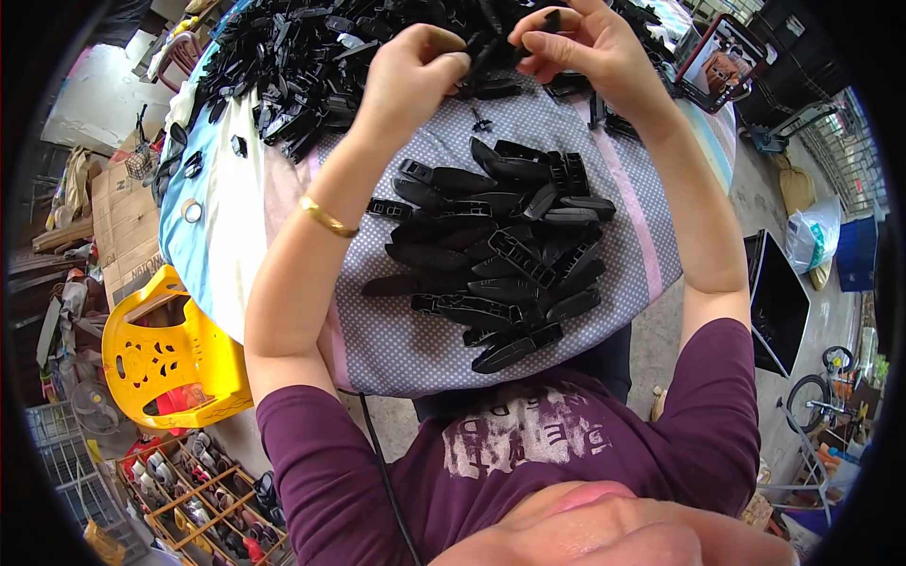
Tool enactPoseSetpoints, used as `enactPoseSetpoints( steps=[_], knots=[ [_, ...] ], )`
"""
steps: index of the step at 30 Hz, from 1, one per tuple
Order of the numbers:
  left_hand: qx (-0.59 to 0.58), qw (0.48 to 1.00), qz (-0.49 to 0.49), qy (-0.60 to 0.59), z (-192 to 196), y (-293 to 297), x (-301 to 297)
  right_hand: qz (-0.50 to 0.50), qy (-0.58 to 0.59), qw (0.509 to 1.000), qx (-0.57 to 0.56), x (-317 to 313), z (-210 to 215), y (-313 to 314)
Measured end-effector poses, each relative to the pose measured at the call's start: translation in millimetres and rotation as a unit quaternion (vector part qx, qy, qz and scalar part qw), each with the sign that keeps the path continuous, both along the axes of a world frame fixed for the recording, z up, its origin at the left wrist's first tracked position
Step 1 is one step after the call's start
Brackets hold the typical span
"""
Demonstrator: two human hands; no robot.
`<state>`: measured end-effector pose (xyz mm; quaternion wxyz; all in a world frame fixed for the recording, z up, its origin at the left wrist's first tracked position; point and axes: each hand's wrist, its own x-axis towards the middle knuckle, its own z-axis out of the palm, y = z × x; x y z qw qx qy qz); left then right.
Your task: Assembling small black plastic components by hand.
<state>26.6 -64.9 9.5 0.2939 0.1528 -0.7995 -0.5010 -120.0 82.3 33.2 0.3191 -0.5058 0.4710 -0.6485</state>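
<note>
My left hand (412, 83) is closed, thumb against bent fingers, on a black plastic part (483, 49) at the edge of the big pile. Across from it, my right hand (596, 55) pinches a small black plastic piece (552, 21) between thumb and fingers. The far side of the table is heaped with a pile of loose black plastic parts (283, 80). Closer to me lies a group of larger black plastic parts (491, 255), long and rounded, some showing slotted, ribbed sides. A single small black piece (481, 121) sits between the two groups.
A patterned cloth (377, 354) covers the round table. On its left are a tape roll (192, 210) and a few stray parts. A phone on a stand (722, 61) stands at the right edge. A yellow plastic chair (170, 349) is left, above a shoe rack (208, 500).
</note>
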Motion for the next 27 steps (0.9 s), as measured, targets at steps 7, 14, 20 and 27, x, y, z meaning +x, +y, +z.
enactPoseSetpoints(
  steps=[7,14,20,27],
  knots=[
    [0.256,0.961,-0.103,0.023,6,19,26,-0.008,-0.041,0.998,0.039,20,-26,-16],
    [0.329,0.922,-0.198,0.057,18,21,28,-0.081,0.07,0.994,-0.011,16,-35,-18],
    [0.149,0.984,-0.101,0.017,7,11,27,-0.028,-0.014,0.999,0.022,24,-31,-15],
    [0.114,0.991,-0.044,0.049,3,14,28,0.012,-0.05,0.998,0.041,28,-29,-13]
  ],
)
